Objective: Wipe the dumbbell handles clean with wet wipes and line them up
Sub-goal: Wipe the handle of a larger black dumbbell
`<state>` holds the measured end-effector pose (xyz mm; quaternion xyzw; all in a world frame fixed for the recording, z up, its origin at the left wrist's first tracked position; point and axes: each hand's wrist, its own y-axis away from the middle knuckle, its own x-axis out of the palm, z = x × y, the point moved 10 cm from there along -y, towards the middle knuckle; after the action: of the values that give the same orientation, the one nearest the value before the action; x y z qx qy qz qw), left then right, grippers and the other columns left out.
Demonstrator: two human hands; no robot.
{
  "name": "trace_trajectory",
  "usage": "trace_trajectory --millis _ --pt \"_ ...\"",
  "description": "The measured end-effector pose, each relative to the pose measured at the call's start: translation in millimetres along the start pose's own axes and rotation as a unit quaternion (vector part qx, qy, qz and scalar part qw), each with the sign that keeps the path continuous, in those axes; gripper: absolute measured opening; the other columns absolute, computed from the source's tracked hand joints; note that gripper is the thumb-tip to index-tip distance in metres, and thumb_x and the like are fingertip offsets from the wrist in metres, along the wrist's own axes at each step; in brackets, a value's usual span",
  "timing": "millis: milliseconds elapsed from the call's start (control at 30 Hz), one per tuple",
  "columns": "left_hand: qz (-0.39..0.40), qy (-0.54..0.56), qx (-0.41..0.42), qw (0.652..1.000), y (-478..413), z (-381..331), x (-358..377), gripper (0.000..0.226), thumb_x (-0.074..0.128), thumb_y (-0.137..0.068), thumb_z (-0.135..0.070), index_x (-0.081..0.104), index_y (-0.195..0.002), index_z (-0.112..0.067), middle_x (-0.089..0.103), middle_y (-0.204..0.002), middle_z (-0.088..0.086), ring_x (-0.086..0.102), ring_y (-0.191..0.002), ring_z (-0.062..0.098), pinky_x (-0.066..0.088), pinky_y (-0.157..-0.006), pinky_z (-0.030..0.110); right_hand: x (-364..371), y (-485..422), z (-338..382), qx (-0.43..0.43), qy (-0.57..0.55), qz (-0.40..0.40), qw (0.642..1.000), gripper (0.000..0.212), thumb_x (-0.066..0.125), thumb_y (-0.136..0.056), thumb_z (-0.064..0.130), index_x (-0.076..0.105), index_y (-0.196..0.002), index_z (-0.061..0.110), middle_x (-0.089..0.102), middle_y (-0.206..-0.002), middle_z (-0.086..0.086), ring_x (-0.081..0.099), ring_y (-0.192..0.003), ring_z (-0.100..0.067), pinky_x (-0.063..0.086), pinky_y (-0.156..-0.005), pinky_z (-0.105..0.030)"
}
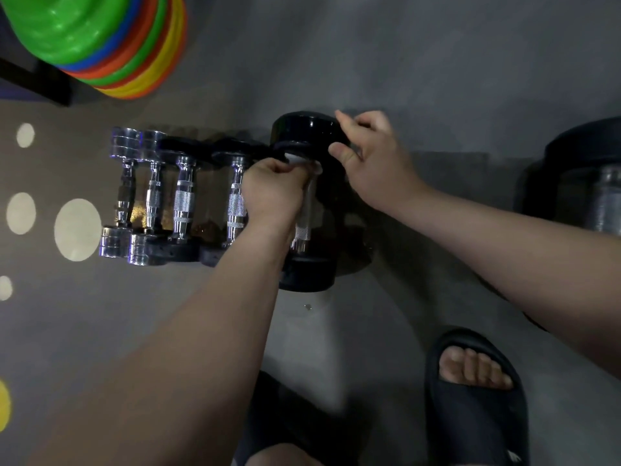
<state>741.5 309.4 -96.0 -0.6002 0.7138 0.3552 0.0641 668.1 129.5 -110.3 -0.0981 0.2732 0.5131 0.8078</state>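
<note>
A big black dumbbell (307,274) lies on the grey floor at the centre, its chrome handle (302,227) running away from me. My left hand (274,193) grips the upper part of that handle with a white wet wipe (299,160) bunched under the fingers. My right hand (369,156) holds the far black head (304,129), fingers curled over its right edge. Left of it, several smaller dumbbells (183,196) lie side by side in a row, chrome ones at the far left.
A stack of coloured cones (100,38) sits on a dark shelf at the top left. Another large black dumbbell (591,183) lies at the right edge. My feet in dark slides (470,408) stand close below. Pale dots mark the floor on the left.
</note>
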Motion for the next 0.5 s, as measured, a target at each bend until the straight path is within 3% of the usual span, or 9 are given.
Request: trace_trajectory --millis 67,200,333,500 --pt "-0.005 -0.054 0.046 0.997 -5.0 -11.8 -0.7 0.029 0.086 -0.064 -0.032 0.068 -0.067 -0.009 0.071 -0.064 0.005 0.061 -0.057 0.017 0.059 -0.059 0.039 1.3 1.3 0.7 0.006 0.001 0.003 1.000 0.054 0.053 -0.103 0.035 0.042 -0.153 0.019 0.038 -0.126 0.005 0.043 -0.109 -0.003 0.030 -0.090 -0.010" --pt "0.054 -0.215 0.073 0.972 2.7 -12.6 -8.8 0.036 0.089 -0.065 -0.036 0.068 -0.070 -0.007 0.067 -0.063 -0.001 0.058 -0.054 0.012 0.048 -0.052 0.030 0.3 2.2 3.7 0.009 0.007 0.011 1.000 0.054 0.051 -0.103 0.035 0.040 -0.153 0.018 0.040 -0.131 0.002 0.042 -0.110 -0.003 0.033 -0.093 -0.014" --pt "0.148 -0.286 0.024 0.946 16.9 8.7 -13.3 0.024 0.088 -0.070 -0.030 0.070 -0.068 -0.014 0.074 -0.072 -0.005 0.068 -0.056 0.006 0.046 -0.047 0.019 0.2 3.4 4.3 0.009 -0.001 0.004 1.000 0.054 0.051 -0.103 0.034 0.040 -0.153 0.018 0.041 -0.133 -0.001 0.044 -0.110 -0.005 0.033 -0.093 -0.014" --pt "0.036 -0.218 0.071 0.973 -0.3 -16.4 -6.6 0.031 0.084 -0.073 -0.034 0.063 -0.073 -0.013 0.068 -0.070 0.001 0.061 -0.063 0.015 0.049 -0.059 0.030 0.1 6.2 6.0 0.012 0.009 -0.007 1.000 0.052 0.052 -0.103 0.032 0.041 -0.153 0.018 0.042 -0.136 -0.005 0.042 -0.106 -0.003 0.026 -0.085 -0.006"
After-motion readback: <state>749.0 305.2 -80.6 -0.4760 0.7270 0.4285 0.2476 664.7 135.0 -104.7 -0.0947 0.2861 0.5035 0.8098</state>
